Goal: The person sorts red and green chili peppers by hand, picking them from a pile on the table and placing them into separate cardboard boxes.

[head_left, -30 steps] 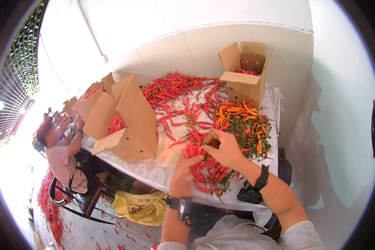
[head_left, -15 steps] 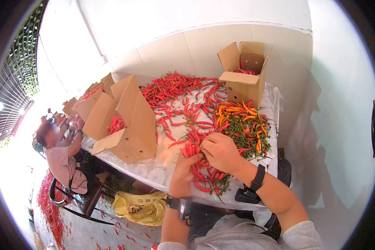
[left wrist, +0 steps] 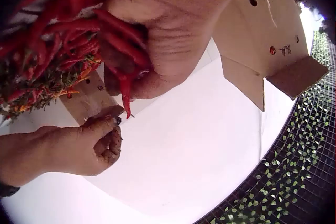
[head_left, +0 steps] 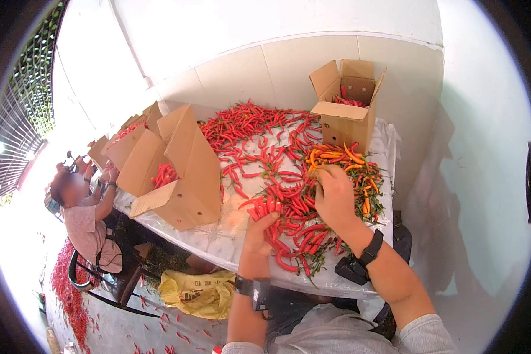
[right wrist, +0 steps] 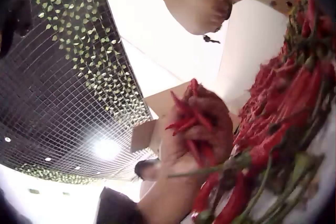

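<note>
In the head view my left hand grips a bunch of red chili peppers near the table's front edge. Their tips poke out between the curled fingers in the right wrist view. My right hand is apart from it, over the border between loose red chilies and a heap of green stems with orange chilies. Its fingers are curled, and a small dark stem shows at the fingertips in the right wrist view.
An open carton with red chilies stands on the left, another carton at the back right. More red chilies cover the table's far side. A person sits at the left. A yellow sack lies below the table.
My right hand has left the bunch in the left hand and moved right and away from me, over the stem heap. The left hand keeps its grip, tilted slightly to the left.
</note>
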{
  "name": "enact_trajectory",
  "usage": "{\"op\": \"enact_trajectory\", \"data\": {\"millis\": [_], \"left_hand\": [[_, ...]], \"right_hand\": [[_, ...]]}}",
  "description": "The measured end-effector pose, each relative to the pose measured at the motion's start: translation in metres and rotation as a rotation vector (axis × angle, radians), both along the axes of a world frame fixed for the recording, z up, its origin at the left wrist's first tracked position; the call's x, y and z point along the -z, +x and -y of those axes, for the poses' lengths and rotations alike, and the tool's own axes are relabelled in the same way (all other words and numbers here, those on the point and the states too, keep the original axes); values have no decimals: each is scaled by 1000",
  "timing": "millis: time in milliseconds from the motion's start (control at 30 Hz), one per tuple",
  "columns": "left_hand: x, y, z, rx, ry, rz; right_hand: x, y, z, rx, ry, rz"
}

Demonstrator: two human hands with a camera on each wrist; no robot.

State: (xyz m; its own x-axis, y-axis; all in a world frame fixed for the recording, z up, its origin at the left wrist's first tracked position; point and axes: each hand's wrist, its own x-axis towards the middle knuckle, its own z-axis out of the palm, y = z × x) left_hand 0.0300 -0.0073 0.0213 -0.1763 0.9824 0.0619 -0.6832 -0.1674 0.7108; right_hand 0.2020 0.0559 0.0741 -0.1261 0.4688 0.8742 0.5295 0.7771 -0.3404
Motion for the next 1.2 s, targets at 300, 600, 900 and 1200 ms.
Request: {"op": "enact_trajectory", "data": {"millis": [300, 600, 900, 1200], "left_hand": [[15, -22, -6, 31, -4, 329], [21, -25, -7, 39, 30, 295], [5, -4, -6, -141, -17, -71], [-2, 6, 0, 5, 43, -303]], "right_hand": [[13, 1, 10, -254, -322, 636], [18, -6, 18, -622, -492, 847], [9, -8, 11, -336, -352, 349], [9, -12, 15, -323, -308, 298]]}}
